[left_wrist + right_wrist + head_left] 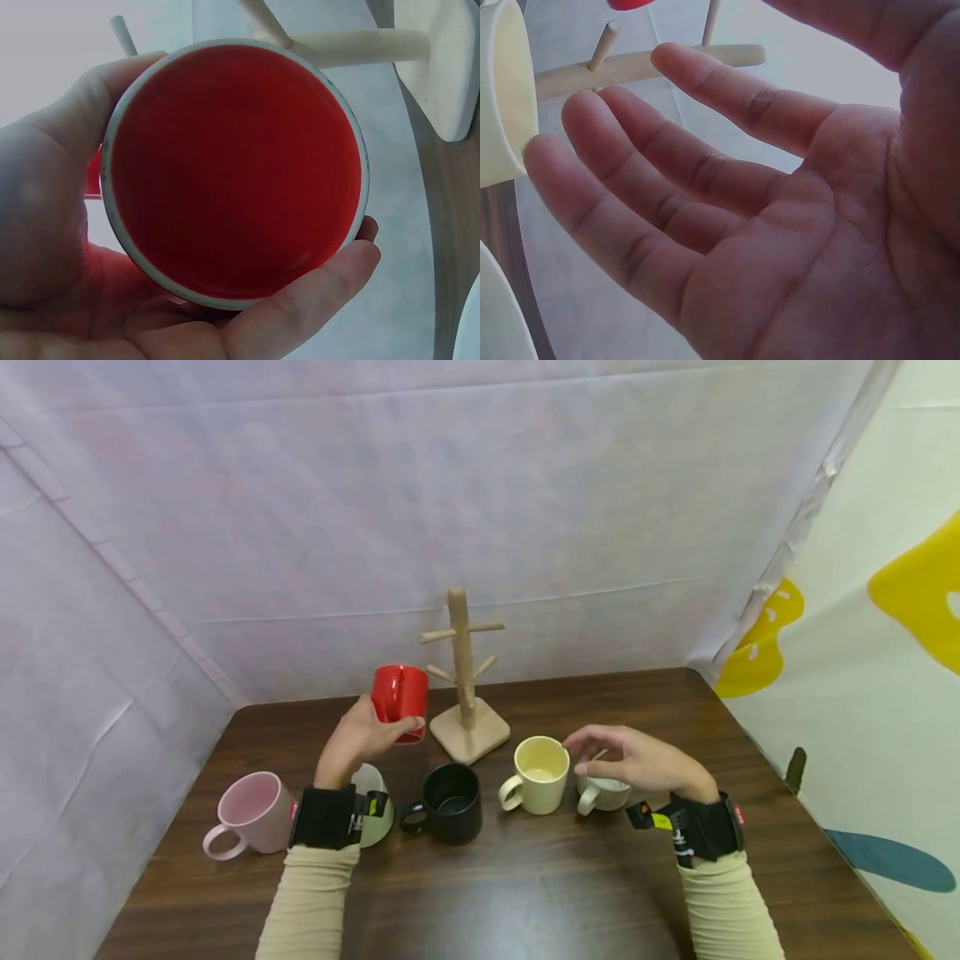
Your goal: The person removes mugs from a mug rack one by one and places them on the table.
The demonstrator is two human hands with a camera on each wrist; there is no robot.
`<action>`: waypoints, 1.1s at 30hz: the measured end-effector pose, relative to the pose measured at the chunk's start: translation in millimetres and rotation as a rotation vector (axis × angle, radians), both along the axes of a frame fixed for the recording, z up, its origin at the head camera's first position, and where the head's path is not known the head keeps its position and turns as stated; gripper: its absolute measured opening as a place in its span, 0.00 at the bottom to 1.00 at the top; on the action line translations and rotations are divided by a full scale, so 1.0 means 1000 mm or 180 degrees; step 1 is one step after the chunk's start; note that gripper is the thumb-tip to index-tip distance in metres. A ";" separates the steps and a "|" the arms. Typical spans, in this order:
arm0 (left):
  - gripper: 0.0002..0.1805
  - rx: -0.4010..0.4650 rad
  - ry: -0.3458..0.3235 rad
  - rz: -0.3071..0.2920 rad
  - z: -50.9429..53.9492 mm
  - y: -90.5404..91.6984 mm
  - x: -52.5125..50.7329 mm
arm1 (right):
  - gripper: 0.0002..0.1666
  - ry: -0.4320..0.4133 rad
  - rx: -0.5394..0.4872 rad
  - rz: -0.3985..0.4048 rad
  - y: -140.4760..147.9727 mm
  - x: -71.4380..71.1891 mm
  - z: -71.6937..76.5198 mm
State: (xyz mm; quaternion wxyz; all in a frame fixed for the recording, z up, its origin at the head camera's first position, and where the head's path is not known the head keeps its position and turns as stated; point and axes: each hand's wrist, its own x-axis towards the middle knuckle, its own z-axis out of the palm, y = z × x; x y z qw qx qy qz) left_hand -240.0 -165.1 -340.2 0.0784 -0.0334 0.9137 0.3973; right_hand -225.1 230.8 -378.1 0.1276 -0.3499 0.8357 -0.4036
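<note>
My left hand (363, 739) grips a red mug (400, 697) above the table, left of a wooden mug tree (467, 668). In the left wrist view, the mug's round red end with a pale rim faces the camera, and thumb and fingers curl round its side. My right hand (633, 760) hovers over a small white cup (603, 795) and partly covers it. Its fingertips are near the rim of a pale yellow mug (542, 777). The right wrist view shows the palm (817, 225) holding nothing, its fingers relaxed and spread.
A black mug (452, 806) stands in front of the mug tree. Left of it, a whitish mug (378, 827) is partly hidden by my left wrist. A pink mug (255, 814) is at the far left. White cloth (337, 527) hangs behind the brown table (525, 902).
</note>
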 end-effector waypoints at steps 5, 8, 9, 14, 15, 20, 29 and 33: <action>0.38 0.0195 0.0023 -0.0043 0.000 0.004 0.006 | 0.20 -0.0007 -0.0017 -0.0001 0.000 0.001 -0.001; 0.38 0.0227 0.0063 -0.0062 0.000 0.005 0.010 | 0.20 -0.0033 -0.0028 0.0003 0.000 0.002 -0.001; 0.38 0.0234 0.0069 -0.0068 0.001 0.006 0.010 | 0.20 -0.0047 -0.0037 0.0010 0.000 0.002 -0.001; 0.39 0.0231 0.0089 -0.0076 0.002 0.008 0.015 | 0.20 -0.0056 -0.0044 0.0001 -0.001 0.002 0.000; 0.39 0.0227 0.0119 -0.0092 0.002 0.009 0.016 | 0.20 -0.0041 -0.0037 -0.0001 -0.001 0.002 0.000; 0.40 0.0223 0.0293 -0.0122 0.002 0.013 0.021 | 0.21 0.0021 -0.0026 -0.0005 -0.001 0.002 0.001; 0.41 0.0481 0.0422 -0.0107 -0.002 0.021 0.032 | 0.22 -0.0050 -0.0091 -0.0040 -0.004 0.003 0.004; 0.40 0.0532 0.0447 -0.0150 -0.003 0.026 0.034 | 0.22 -0.0036 -0.0117 -0.0076 -0.005 0.004 0.006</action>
